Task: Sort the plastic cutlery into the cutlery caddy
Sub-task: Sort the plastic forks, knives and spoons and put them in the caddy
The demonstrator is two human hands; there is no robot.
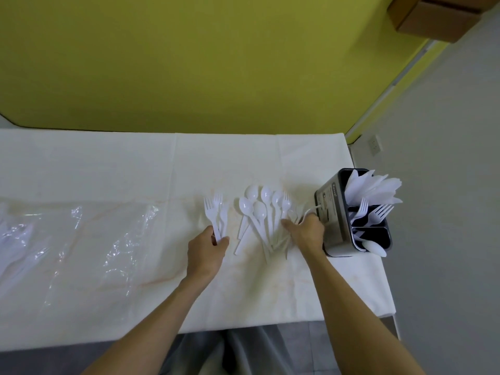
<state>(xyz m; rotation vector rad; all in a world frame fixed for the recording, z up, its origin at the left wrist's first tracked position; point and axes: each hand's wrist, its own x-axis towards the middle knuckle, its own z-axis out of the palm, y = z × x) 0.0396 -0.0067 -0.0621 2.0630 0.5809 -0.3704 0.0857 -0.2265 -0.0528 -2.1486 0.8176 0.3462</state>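
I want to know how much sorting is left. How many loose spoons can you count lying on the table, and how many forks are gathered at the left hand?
Spoons on the table: 6
Forks at the left hand: 3
Total: 9

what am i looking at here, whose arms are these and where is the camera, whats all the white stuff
There is no machine here: a person wears one camera on the head, looking down, so both bare arms reach in from the bottom of the picture. The table has a white cover. The left hand has its grip closed on the handles of a few white plastic forks. The right hand rests on a fan of white plastic spoons; whether it grips any is unclear. At the right stands the cutlery caddy, already holding napkins, forks and a spoon. Clear plastic wrapping lies on the left.
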